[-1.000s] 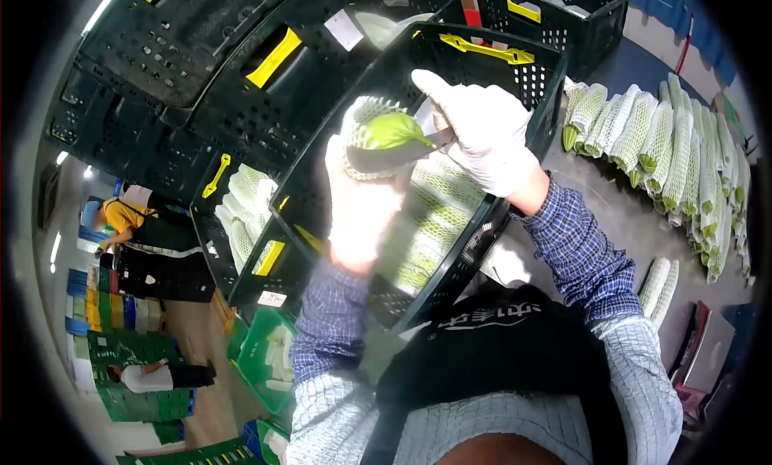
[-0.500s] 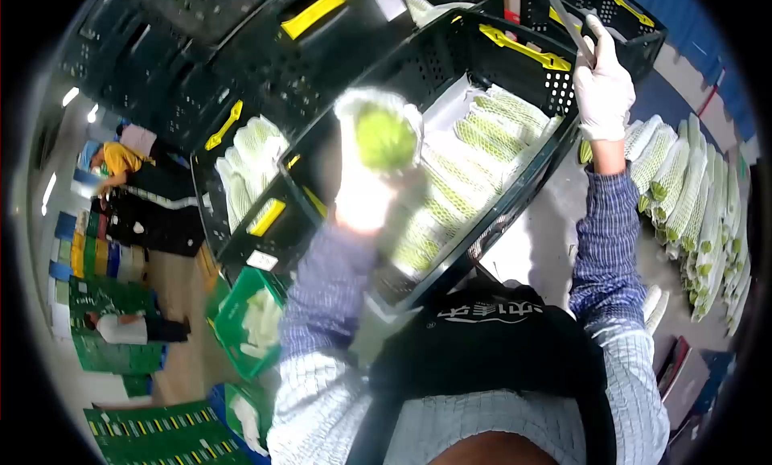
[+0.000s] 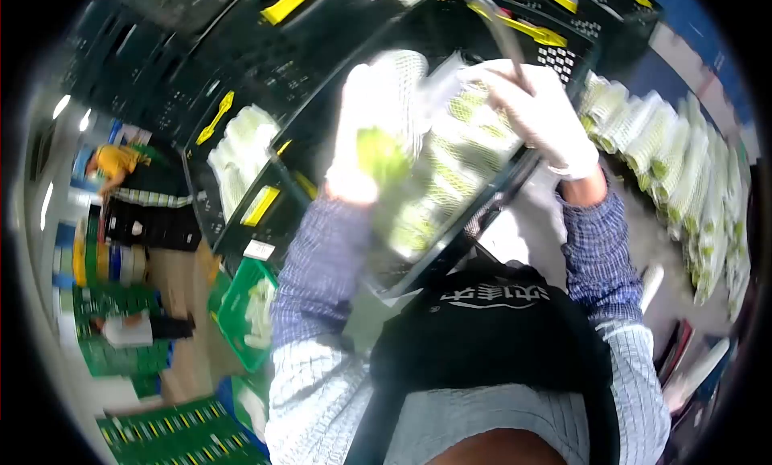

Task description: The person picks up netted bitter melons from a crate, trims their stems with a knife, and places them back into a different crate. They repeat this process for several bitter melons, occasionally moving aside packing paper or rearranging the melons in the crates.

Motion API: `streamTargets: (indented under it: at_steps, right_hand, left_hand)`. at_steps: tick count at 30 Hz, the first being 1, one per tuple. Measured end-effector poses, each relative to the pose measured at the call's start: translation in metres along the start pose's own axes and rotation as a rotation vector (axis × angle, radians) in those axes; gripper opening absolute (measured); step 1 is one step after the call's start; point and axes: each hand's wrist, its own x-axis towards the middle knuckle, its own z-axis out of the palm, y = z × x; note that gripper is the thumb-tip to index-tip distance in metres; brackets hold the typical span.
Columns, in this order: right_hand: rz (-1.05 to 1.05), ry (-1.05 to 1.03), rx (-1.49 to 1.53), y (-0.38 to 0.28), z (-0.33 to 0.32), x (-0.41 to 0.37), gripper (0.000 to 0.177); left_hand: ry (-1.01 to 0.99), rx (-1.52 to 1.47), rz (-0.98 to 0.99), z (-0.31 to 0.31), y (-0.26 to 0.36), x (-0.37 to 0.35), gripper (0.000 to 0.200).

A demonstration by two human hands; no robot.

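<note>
My left hand (image 3: pixel 354 135), in a white glove, is wrapped round a green vegetable in white foam netting (image 3: pixel 386 147) above the black crate (image 3: pixel 482 216). Blur softens its outline. My right hand (image 3: pixel 543 115), gloved too, grips a knife (image 3: pixel 503 34) whose blade points up and away, over the crate's right side. The fingertips of this hand reach toward the netted vegetable without clearly touching it. Below both hands, netted green vegetables (image 3: pixel 450 175) lie in rows inside the crate.
More netted vegetables (image 3: pixel 675 163) are piled at the right. Black crates with yellow handles (image 3: pixel 293 0) stand ahead and left. A green basket (image 3: pixel 235 308) sits lower left. Two people (image 3: pixel 117 163) are in the far left background.
My right hand has moved left and over the crate with the knife. The vegetable in my left hand has tilted, so more of its netting shows. The whole view has shifted slightly.
</note>
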Motion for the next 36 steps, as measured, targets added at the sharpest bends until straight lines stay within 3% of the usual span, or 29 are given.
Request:
streamTargets:
  at_steps: [1,2,4,5,7,8,10,12,14,16,17,18,21,24,25,26,29,34,35,36]
  right_hand:
    - [0.133,-0.08,0.103,-0.02,-0.003,-0.004,0.029]
    - [-0.074,-0.114,0.259,-0.004,0.002,-0.003,0.031]
    - [-0.197,-0.043,0.233,0.009,0.008,-0.01,0.047]
    - [-0.249,0.006,0.199,0.015,0.013,-0.012,0.055]
    - [-0.235,0.019,0.108,0.015,0.007,-0.02,0.072]
    - [0.015,-0.158,-0.038,-0.008,-0.016,-0.031,0.075]
    - [-0.036,-0.021,0.212,0.002,-0.02,-0.052,0.07]
    - [0.032,0.057,0.249,0.0,-0.04,-0.084,0.069]
    - [0.127,0.192,0.4,0.007,-0.064,-0.134,0.067]
    - [0.252,0.35,0.092,0.011,-0.091,-0.189,0.072]
    - [0.307,0.435,0.023,0.02,-0.104,-0.22,0.073]
    - [0.363,0.521,-0.234,0.026,-0.116,-0.252,0.072]
    - [0.818,0.614,-0.554,0.032,-0.141,-0.333,0.071]
    - [1.224,0.636,-0.693,0.044,-0.145,-0.375,0.074]
    - [1.211,0.683,-0.666,0.052,-0.139,-0.381,0.074]
    - [1.35,0.598,-0.766,0.059,-0.134,-0.384,0.074]
    - [1.365,0.49,-0.885,0.083,-0.108,-0.391,0.082]
    - [1.515,0.376,-0.887,0.086,-0.103,-0.395,0.074]
    - [1.507,0.41,-1.004,0.105,-0.104,-0.423,0.069]
    - [1.47,0.372,-0.934,0.1,-0.112,-0.422,0.067]
  left_hand:
    - [0.117,0.218,0.026,0.006,0.001,-0.006,0.062]
    - [0.164,0.406,0.096,0.007,-0.003,-0.005,0.061]
    - [0.245,0.63,0.152,0.031,-0.018,-0.006,0.059]
    - [-0.049,0.749,0.008,0.068,-0.026,-0.003,0.058]
    - [-0.125,1.113,0.078,0.052,-0.018,-0.011,0.07]
    - [-0.168,1.087,0.042,0.059,-0.02,-0.011,0.077]
    - [-0.136,1.082,0.085,0.072,-0.037,-0.015,0.089]
    - [-0.258,1.262,0.026,0.075,-0.037,-0.012,0.091]
    - [-0.399,1.407,-0.001,0.118,-0.06,-0.009,0.105]
    - [-0.432,1.522,0.044,0.109,-0.051,-0.004,0.102]
    - [-0.433,1.562,0.023,0.102,-0.04,0.001,0.093]
    - [-0.412,1.508,0.016,0.092,-0.034,0.007,0.08]
    - [-0.215,1.448,-0.034,0.065,-0.019,0.017,0.06]
    - [-0.166,1.391,-0.068,0.056,-0.013,0.024,0.056]
    - [-0.171,1.357,-0.065,0.054,-0.015,0.028,0.055]
    - [-0.165,1.369,-0.067,0.053,-0.016,0.032,0.055]
    - [-0.106,1.44,-0.094,0.048,-0.023,0.036,0.053]
    - [0.054,1.476,-0.177,0.047,-0.009,0.04,0.053]
    - [0.075,1.534,-0.157,0.046,-0.007,0.041,0.053]
    - [0.097,1.589,-0.141,0.039,-0.005,0.045,0.053]
